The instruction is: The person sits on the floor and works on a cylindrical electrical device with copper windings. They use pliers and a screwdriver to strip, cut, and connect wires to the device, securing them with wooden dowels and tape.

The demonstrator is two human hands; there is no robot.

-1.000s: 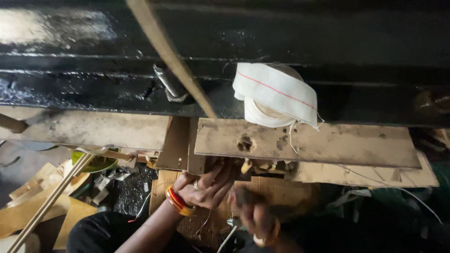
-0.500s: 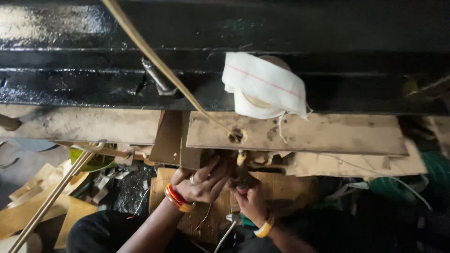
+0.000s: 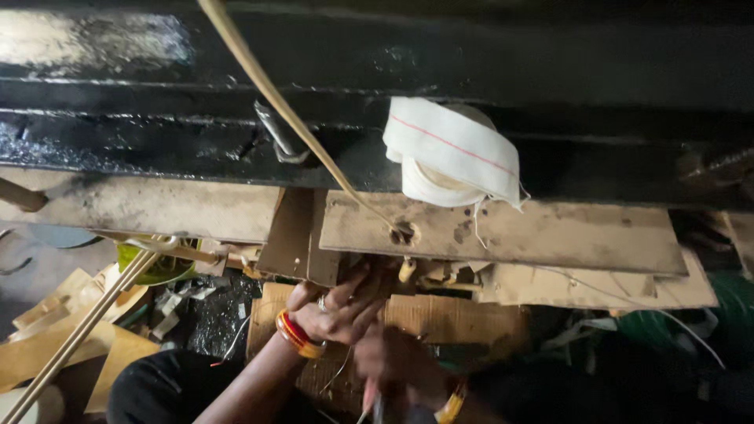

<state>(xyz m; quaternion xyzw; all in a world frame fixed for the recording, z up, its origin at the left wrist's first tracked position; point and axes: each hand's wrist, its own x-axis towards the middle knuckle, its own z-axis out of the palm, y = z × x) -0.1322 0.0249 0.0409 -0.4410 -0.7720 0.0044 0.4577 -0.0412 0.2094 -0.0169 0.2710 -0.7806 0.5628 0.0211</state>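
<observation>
Lowered since before, right hand (image 3: 397,363) fingers curl shut, blurred.

Structure: a black, glossy metal beam (image 3: 471,55) spans the whole top, well above the grip, wet-looking with pale glare at its left end.
Boards: worn wooden planks (image 3: 550,232) run just above the grip, stained and drilled with a hole.
Cardboard: a brown corrugated sheet (image 3: 448,314) lies right beside the grip.
Floor: left of the grip, wood offcuts (image 3: 47,338), scraps and dark debris lie cluttered.
Right side: a green coiled hose (image 3: 726,306) sits well apart in shadow.
Light: dim, coming from the upper left.
</observation>
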